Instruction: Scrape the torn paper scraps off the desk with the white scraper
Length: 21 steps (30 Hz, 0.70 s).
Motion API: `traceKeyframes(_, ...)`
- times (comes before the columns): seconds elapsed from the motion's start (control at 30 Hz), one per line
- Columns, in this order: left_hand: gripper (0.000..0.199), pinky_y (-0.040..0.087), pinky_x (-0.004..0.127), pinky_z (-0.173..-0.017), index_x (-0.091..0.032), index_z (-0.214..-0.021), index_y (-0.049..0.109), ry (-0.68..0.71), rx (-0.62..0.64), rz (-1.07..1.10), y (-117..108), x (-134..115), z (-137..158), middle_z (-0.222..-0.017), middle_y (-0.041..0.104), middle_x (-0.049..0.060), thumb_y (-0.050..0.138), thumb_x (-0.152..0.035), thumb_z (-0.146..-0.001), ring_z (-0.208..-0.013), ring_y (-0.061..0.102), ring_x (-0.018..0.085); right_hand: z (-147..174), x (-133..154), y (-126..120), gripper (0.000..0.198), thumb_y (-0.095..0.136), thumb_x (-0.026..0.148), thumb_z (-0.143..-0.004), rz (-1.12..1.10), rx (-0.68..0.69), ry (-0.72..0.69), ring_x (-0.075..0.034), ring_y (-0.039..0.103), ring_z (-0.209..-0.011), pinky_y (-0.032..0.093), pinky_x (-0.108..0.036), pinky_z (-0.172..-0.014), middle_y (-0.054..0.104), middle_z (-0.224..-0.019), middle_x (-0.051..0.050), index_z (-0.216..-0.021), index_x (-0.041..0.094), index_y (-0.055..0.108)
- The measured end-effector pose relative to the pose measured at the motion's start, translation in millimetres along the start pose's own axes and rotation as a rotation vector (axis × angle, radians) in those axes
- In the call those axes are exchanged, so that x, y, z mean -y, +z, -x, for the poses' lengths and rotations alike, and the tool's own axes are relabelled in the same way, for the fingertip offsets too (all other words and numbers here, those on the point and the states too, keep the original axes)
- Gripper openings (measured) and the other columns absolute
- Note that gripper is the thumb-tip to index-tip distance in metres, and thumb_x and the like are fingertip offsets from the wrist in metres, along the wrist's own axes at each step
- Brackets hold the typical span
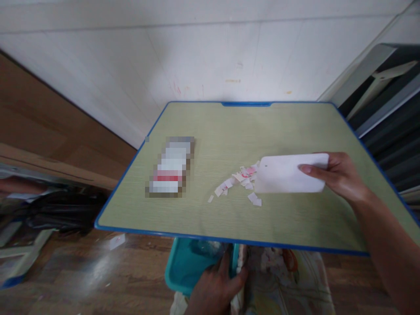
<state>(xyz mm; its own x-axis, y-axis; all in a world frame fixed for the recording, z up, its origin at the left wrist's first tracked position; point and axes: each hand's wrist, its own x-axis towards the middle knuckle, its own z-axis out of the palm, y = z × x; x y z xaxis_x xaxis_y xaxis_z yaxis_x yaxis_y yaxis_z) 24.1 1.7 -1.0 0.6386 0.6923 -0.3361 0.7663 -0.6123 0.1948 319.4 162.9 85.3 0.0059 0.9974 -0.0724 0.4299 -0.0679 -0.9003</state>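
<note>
My right hand (341,175) grips the right end of a flat white card (288,175) with rounded corners and a small hole near its left end. Its left edge is up against a loose heap of torn paper scraps (243,176), some printed in pink, on the table (183,214). Below the front edge, my left hand (218,282) is closed on the rim of a teal plastic bin (177,278), fingers inside and thumb outside. Something like clear plastic (210,247) lies in the bin, partly hidden by the tabletop.
A blurred-out rectangular object, perhaps a phone (170,164), lies on the left of the table. A white wall (210,57) stands behind. To the left are a brown panel (59,118) and a black bag (65,210). A paper piece (117,241) lies on the wooden floor. Patterned cloth (285,284) is below.
</note>
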Motion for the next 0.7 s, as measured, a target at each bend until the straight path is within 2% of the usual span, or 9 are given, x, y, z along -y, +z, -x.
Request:
traceKeyframes(0.2,0.051,0.044,0.033,-0.066,-0.028,-0.116,0.027,-0.007,-0.015,0.016,-0.8,-0.8,0.9,-0.122,0.035,0.020,0.047,-0.008,-0.073,-0.083,0.055,0.023,0.8,6.4,16.5,0.013,0.062,0.027,-0.061,-0.051,0.096,-0.032,-0.008,0.051,-0.049,0.038,-0.018,-0.042,0.059,-0.059,0.002,-0.069,0.017,0.063)
traceKeyframes(0.43,0.055,0.044,0.034,-0.062,-0.028,-0.117,0.027,0.005,-0.015,0.027,2.5,1.6,0.4,-0.120,0.036,0.021,0.047,-0.005,-0.071,-0.078,0.056,0.024,4.9,-2.4,-2.1,0.008,0.064,0.023,-0.059,-0.138,-0.090,-0.087,-0.006,0.045,-0.040,0.032,-0.017,-0.036,0.053,-0.048,0.004,-0.057,0.017,0.059)
traceKeyframes(0.57,0.061,0.045,0.033,-0.060,-0.028,-0.119,0.024,0.045,0.009,0.045,8.8,5.3,-0.5,-0.121,0.035,0.021,0.048,-0.005,-0.069,-0.078,0.057,0.024,4.7,-3.5,-6.0,0.009,0.066,0.024,-0.057,-0.093,-0.061,-0.039,-0.007,0.046,-0.040,0.033,-0.018,-0.036,0.055,-0.049,0.003,-0.059,0.017,0.061)
traceKeyframes(0.7,0.062,0.044,0.033,-0.062,-0.030,-0.120,0.021,0.025,0.009,0.044,10.3,5.2,0.8,-0.124,0.031,0.021,0.048,-0.004,-0.069,-0.082,0.055,0.024,4.5,-0.5,-3.3,0.011,0.066,0.025,-0.057,-0.050,0.003,-0.007,-0.008,0.047,-0.041,0.034,-0.018,-0.037,0.057,-0.051,0.002,-0.064,0.016,0.063)
